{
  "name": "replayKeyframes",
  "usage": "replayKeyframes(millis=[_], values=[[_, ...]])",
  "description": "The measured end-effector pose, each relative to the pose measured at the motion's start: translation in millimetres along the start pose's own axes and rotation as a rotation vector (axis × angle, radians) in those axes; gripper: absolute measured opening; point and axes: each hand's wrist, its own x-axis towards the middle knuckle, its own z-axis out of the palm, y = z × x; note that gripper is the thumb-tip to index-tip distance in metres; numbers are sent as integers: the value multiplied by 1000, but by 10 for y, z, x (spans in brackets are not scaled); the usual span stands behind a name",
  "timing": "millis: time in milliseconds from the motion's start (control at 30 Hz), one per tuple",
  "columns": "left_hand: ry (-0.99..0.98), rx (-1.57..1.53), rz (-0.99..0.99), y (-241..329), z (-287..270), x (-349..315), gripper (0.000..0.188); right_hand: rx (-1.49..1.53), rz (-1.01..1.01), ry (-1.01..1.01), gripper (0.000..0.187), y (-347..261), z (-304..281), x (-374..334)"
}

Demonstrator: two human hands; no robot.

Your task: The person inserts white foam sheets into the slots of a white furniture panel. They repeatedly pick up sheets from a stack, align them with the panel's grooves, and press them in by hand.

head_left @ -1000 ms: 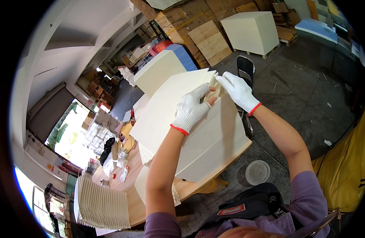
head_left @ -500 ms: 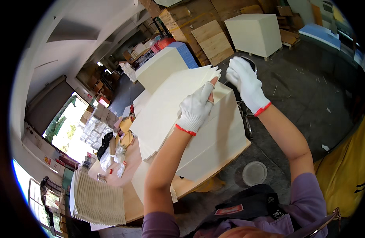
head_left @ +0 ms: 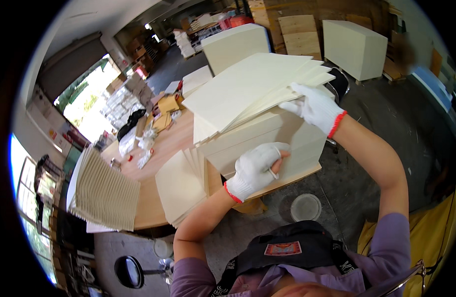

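Cream card sheets [head_left: 257, 79], large and stiff, lie fanned out on top of a tall stack [head_left: 267, 141] of the same material. My right hand [head_left: 317, 109], in a white knit glove with a red cuff, is at their near right edge, its fingers over the top and the thumb lower down, closed on the sheets' edge. My left hand [head_left: 257, 168], gloved the same way with bare fingertips showing, hangs in front of the stack's near side. Its fingers are curled, and I see nothing in them; the palm is hidden.
A smaller fan of cream sheets [head_left: 181, 183] and a tall pile of cream boards [head_left: 106, 190] stand on the wooden table [head_left: 156, 203]. Bags and brown packets [head_left: 163, 111] lie farther back. A round lidded bucket [head_left: 305, 207] and a black stool [head_left: 129, 271] are on the floor.
My left hand has come away from the sheets' far corner, down toward me. My right hand has come in onto the sheets' edge. The sheets are more fanned out, and the view has turned.
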Motion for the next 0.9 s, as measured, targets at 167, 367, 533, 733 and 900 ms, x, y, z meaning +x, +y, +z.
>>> replayKeyframes(millis=[167, 367, 533, 733, 900], values=[[247, -1335, -686, -135, -59, -446, 47, -96, -59, 26, 38, -183, 26, -414], [582, -1766, -839, 320, -487, -411, 88, -370, 34, 194, 41, -606, -383, -1272], [570, -1212, -1060, 356, -512, -757, 39, -388, -87, 89, 41, -591, -460, -1357], [740, -540, -768, 115, -690, -1875, 30, -333, -135, -182, 35, -17, 208, -791], [1280, -1172, -412, -99, -907, -2301, 46, -856, 50, -512, 47, 1022, 1347, -730]])
